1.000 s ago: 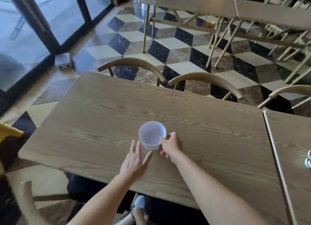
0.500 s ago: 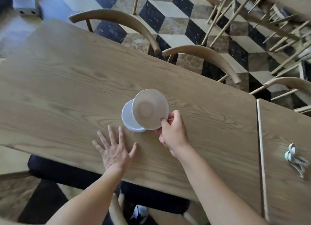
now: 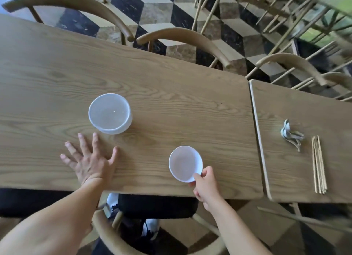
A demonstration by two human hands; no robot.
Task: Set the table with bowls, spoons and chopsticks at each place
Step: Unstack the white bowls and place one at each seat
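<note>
pinching small bowl rim: right hand | left hand flat on table, fingers spread

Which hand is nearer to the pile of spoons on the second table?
Right. The right hand holds a bowl left of the spoons; the left hand lies further left.

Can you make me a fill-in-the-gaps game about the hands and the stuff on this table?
1. The right hand pinches the rim of a small white ____.
2. The left hand lies flat, fingers spread, on the wooden ____.
3. Over on the right, the chopsticks lie next to a little pile of ____.

Missing words: bowl, table, spoons.
</note>
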